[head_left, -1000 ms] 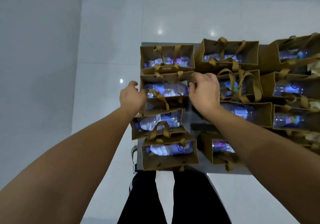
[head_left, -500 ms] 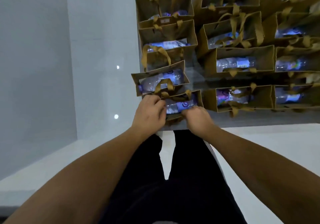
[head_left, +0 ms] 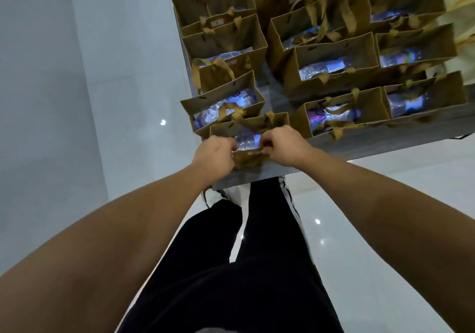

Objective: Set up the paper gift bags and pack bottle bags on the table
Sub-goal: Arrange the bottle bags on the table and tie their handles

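Note:
Several brown paper gift bags with ribbon handles stand in rows on a grey table (head_left: 359, 145), each holding a plastic water bottle on its side. The nearest bag (head_left: 248, 157) stands at the table's front left corner with a bottle (head_left: 245, 139) inside. My left hand (head_left: 214, 156) grips the left part of its near rim. My right hand (head_left: 285, 147) pinches the right part of the same rim. Behind it stands another bag (head_left: 223, 98) with a bottle.
The table's front edge runs just beyond my legs in dark trousers (head_left: 257, 242). A glossy white tiled floor (head_left: 115, 101) lies to the left and right. More bags (head_left: 334, 57) crowd the table's middle and right, leaving a narrow gap between columns.
My hands pulled back from the second-row bag to the nearest bag and took hold of its near rim. The view tilted down, so the bags sit higher in frame.

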`<state>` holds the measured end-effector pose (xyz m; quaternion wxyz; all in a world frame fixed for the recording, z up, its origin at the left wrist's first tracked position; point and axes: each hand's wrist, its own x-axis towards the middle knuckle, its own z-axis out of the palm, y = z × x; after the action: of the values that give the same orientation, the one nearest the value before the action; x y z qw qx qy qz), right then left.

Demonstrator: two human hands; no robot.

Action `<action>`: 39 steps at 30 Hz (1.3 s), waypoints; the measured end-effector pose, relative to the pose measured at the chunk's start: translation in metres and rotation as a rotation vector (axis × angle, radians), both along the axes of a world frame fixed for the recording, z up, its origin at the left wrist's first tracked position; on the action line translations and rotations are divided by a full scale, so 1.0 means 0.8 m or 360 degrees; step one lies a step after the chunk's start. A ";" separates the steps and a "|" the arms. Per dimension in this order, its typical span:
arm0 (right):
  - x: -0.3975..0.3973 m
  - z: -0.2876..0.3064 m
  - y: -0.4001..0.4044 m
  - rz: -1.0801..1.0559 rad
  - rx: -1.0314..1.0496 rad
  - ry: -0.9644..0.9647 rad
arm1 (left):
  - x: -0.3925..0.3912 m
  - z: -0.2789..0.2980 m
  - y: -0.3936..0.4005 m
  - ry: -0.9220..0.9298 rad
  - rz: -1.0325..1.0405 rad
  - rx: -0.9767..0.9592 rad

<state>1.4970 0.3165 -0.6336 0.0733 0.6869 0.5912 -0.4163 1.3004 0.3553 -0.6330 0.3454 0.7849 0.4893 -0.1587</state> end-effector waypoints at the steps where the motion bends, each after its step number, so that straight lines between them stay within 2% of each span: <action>1: 0.000 0.006 -0.010 -0.0061 0.0004 0.0013 | 0.005 0.004 -0.002 0.0012 -0.0023 -0.0039; 7: 0.036 0.041 -0.082 -0.0376 0.0049 -0.0117 | 0.076 0.040 -0.003 -0.0162 -0.0178 -0.0136; 12: 0.136 0.065 -0.110 -0.0613 0.0244 -0.0261 | 0.145 0.054 -0.009 -0.0215 -0.0309 -0.0027; 16: 0.211 0.046 -0.103 -0.0619 0.0147 -0.0355 | 0.187 0.049 -0.024 -0.0153 -0.0305 -0.0026; 21: 0.280 -0.003 -0.066 -0.0427 -0.0031 -0.0268 | 0.234 0.027 -0.034 -0.0013 -0.0221 -0.0005; 24: 0.302 -0.019 -0.049 -0.0292 0.0051 -0.0236 | 0.262 0.009 -0.038 -0.0016 -0.0111 0.0098; 29: 0.318 -0.033 -0.034 -0.0299 0.0176 -0.0113 | 0.300 -0.006 -0.039 0.0085 -0.0013 0.0175; 37: 0.320 -0.024 -0.049 -0.0357 0.0120 0.0130 | 0.321 0.005 -0.040 0.0219 0.0098 0.0199; 39: 0.328 -0.014 -0.074 -0.0466 0.0275 0.0207 | 0.336 0.012 -0.042 0.0189 0.0062 0.0195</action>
<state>1.7597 0.2572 -0.6448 -0.0858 0.7410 0.5220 -0.4136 1.5690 0.3214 -0.6235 0.2701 0.7841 0.5329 -0.1680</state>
